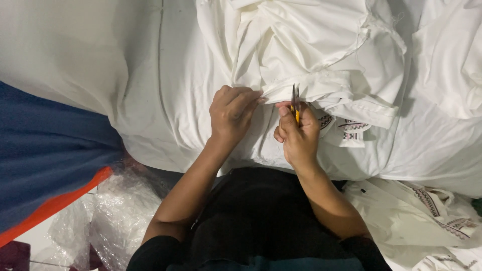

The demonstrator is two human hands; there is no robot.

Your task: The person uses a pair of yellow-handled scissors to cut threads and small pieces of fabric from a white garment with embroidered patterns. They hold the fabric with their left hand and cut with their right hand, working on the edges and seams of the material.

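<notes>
My left hand (232, 114) pinches a folded edge of a white garment (311, 45) that lies bunched in front of me. My right hand (297, 136) grips small thread snips (295, 102) with a yellow handle, their metal blades pointing up at the same folded edge, just right of my left fingertips. The garment has a patterned dark trim (351, 128) showing under the fold, to the right of my right hand.
White cloth covers the whole surface ahead (165, 90). More white garments with patterned trim lie at the lower right (432, 216). A blue and orange sheet (45, 155) hangs at the left, with crumpled clear plastic (115, 211) below it.
</notes>
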